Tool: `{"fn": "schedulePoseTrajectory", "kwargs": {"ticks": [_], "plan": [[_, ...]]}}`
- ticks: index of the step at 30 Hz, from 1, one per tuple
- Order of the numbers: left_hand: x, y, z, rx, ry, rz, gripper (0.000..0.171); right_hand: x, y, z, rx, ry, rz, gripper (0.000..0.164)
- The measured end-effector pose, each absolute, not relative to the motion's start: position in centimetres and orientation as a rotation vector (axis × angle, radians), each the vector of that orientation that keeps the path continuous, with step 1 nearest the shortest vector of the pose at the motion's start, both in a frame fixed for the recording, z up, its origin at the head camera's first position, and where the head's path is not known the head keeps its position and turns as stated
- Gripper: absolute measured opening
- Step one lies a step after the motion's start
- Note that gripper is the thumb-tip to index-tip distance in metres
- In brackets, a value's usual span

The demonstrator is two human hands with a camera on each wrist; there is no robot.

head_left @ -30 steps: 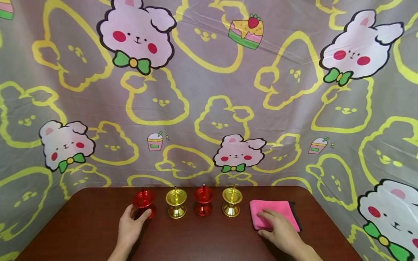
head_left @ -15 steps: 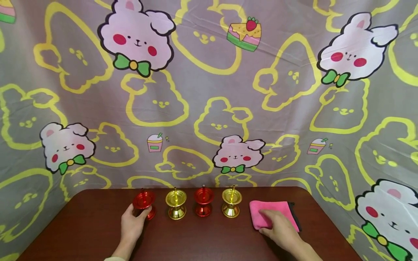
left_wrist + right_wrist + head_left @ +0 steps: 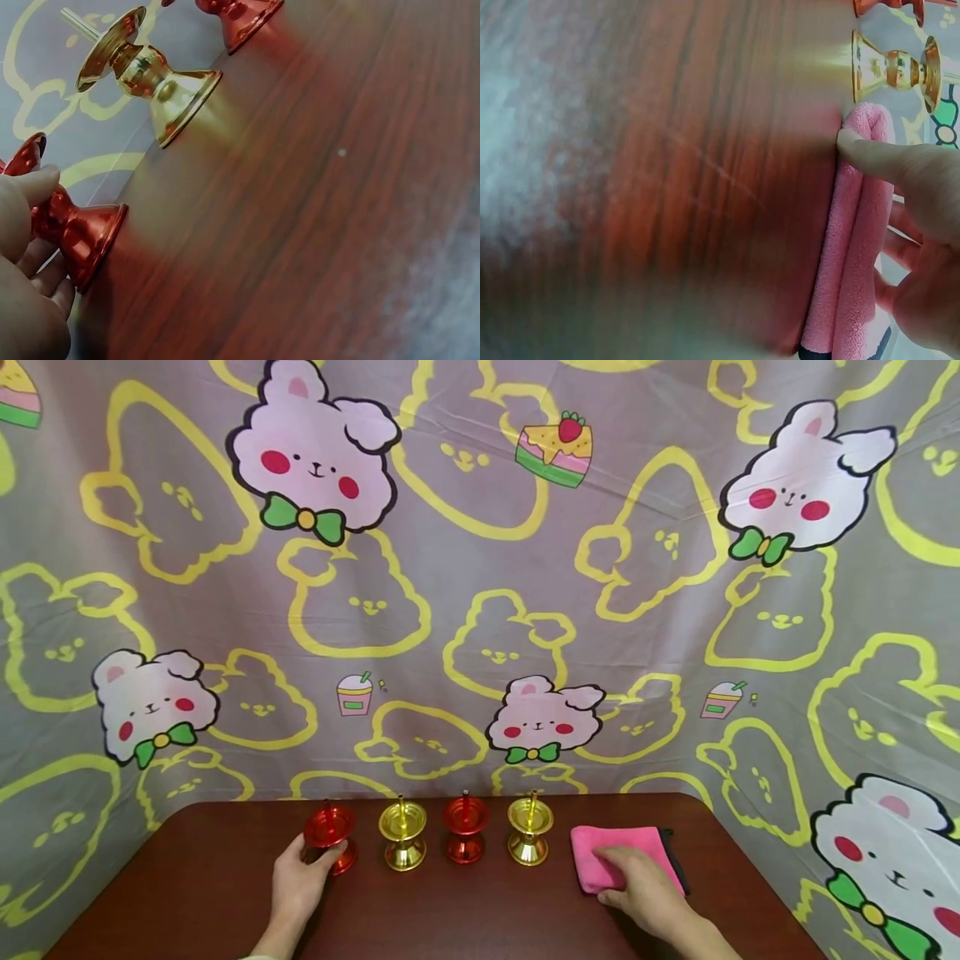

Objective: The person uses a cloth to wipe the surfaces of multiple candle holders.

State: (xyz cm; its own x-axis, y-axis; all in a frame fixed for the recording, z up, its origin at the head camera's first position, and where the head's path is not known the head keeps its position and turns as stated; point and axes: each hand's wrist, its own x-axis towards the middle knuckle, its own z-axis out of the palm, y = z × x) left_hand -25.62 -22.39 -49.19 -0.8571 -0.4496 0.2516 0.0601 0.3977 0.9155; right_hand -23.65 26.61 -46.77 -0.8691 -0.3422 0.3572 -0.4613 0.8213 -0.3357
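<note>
My left hand (image 3: 296, 881) grips the leftmost red candle holder (image 3: 330, 828) around its narrow waist, thumb on the near side. That holder stands upright, its flared base (image 3: 91, 244) at the tabletop in the left wrist view. My right hand (image 3: 648, 889) is at a folded pink cloth (image 3: 622, 843) with a dark edge strip. Its fingers lie over the top of the cloth, and the thumb (image 3: 870, 154) presses the front fold near the table in the right wrist view. The far side of the cloth is hidden there.
To the right of the held holder stand a gold candle holder (image 3: 403, 835), a red one (image 3: 466, 831) and another gold one (image 3: 529, 831) in a row. They are near the back edge of the brown wooden table (image 3: 450, 918). A patterned curtain (image 3: 450, 560) hangs behind.
My right fingers have drawn in closer to the thumb on the cloth. The left hand keeps its hold on the red candle holder. The head view has shifted slightly.
</note>
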Motion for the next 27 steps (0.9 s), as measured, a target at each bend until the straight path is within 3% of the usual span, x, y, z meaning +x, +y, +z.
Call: {"fn": "schedulePoseTrajectory", "kwargs": {"ticks": [13,27], "plan": [[-25.7,-22.7,-49.4,0.307,-2.232,-1.463,0.036,-23.5,26.9,-46.7,0.700,-2.665,0.481,0.046],[-23.8,-23.2,-48.6,0.283,-2.338,-1.435,0.044,-23.2,26.6,-47.0,0.625,-2.581,0.476,0.029]]}}
